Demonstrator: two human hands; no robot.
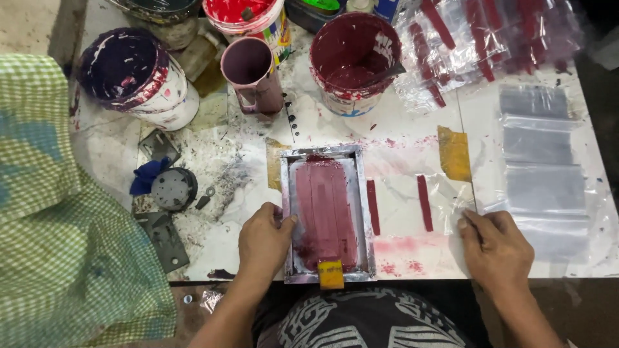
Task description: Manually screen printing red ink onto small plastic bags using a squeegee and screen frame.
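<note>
Head view, looking straight down at a paint-spattered white worktop (412,138). A small metal-framed printing screen (327,216), its mesh coated in dark maroon ink, lies flat near the front edge, with a yellow tab (331,274) at its near end. The left hand (264,241) rests on the frame's left rail, thumb hooked over the edge onto the screen, grasping it to steady it. The right hand (495,248) sits well to the right of the screen, fingers curled loosely over the edge of a clear plastic sleeve (445,203) — it seems to pinch the film, though the grip is hard to make out.

Two printed maroon stripes (423,203) show just beside the screen, one touching its right rail and one on the clear film. By the look of it, the step in hand is changing the film between prints; the next move calls for a fresh sleeve set squarely beside or under the frame.

At the back stand open paint tubs — purple (132,77), red (248,13) and maroon (353,61) — and a pink mug (251,74). Printed sleeves (490,45) pile at the far right, blank ones (541,161) below them. A green checked cloth (58,225) fills the left.
</note>
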